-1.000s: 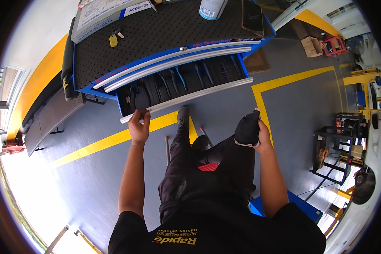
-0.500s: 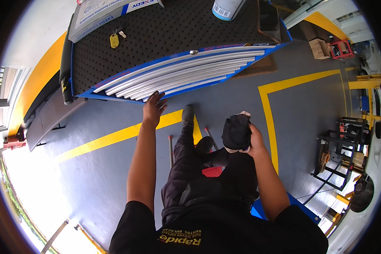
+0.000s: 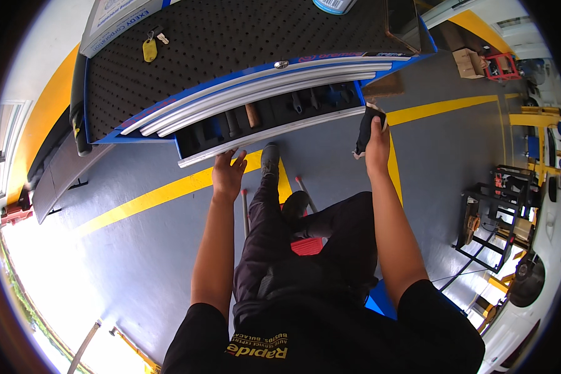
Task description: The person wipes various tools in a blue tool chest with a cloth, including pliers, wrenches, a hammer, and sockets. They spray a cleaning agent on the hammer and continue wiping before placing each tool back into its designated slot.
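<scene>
A shallow drawer (image 3: 274, 129) stands pulled out from the blue tool cabinet (image 3: 146, 149). Inside lie a tool with a wooden handle (image 3: 252, 116), a dark-handled tool (image 3: 232, 123) and several other dark tools. At the drawer's front edge, left of its middle, my left hand (image 3: 228, 174) hooks its fingertips on the lip, thumb apart. My right hand (image 3: 376, 143) is closed round a black and cream cloth bundle (image 3: 366, 129), held by the drawer's right front corner. Whether the bundle touches the corner I cannot tell.
On the cabinet's black perforated top (image 3: 230, 56) lie keys with a yellow tag (image 3: 150, 50), a box (image 3: 118, 25) and a can (image 3: 334, 5). Below me is a red seat (image 3: 306, 247). Yellow lines (image 3: 168, 192) cross the grey floor. A black metal frame (image 3: 480, 215) stands right.
The drawer has come out toward me with my left hand at its edge. My right hand has carried the cloth bundle forward to the drawer's right end.
</scene>
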Tool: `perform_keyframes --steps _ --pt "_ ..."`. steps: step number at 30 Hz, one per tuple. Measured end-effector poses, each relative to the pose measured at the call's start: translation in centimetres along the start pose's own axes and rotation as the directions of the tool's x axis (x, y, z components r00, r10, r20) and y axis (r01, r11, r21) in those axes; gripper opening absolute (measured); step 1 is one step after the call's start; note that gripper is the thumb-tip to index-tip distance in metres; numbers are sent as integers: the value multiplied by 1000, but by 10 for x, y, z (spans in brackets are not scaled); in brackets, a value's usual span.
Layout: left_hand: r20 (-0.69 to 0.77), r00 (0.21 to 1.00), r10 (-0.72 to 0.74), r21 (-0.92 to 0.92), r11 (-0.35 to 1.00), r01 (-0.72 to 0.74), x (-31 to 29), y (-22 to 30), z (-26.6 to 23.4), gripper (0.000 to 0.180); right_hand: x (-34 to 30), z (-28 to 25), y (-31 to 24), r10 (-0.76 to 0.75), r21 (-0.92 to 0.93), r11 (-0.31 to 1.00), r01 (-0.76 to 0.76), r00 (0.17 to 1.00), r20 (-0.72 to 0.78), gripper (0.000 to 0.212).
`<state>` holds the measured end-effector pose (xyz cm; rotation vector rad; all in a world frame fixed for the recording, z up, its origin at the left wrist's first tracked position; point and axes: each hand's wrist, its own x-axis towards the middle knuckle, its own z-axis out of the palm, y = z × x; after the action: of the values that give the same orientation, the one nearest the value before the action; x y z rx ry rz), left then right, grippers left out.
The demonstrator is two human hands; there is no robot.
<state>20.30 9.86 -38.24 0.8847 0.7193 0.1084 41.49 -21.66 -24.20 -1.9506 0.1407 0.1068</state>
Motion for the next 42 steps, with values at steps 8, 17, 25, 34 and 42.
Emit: perform_keyframes --steps 8,17,25,34,42 --pt "-25 942 -333 23 942 334 -135 39 -29 36 -91 85 66 -409 -612 600 515 855 319 28" --pt "107 840 -532 632 689 355 -159 59 -13 34 -142 79 74 -545 -441 330 835 550 633 25" --pt "58 869 -491 694 645 319 -171 59 -14 36 -27 -68 125 -486 -769 280 575 776 403 12" --pt "98 865 -492 648 691 320 -189 34 -12 43 -25 -26 112 -160 -411 907 -96 822 -547 24" --pt "46 864 -502 627 687 366 -203 45 -37 46 -25 -71 98 240 -153 915 -374 809 -537 51"
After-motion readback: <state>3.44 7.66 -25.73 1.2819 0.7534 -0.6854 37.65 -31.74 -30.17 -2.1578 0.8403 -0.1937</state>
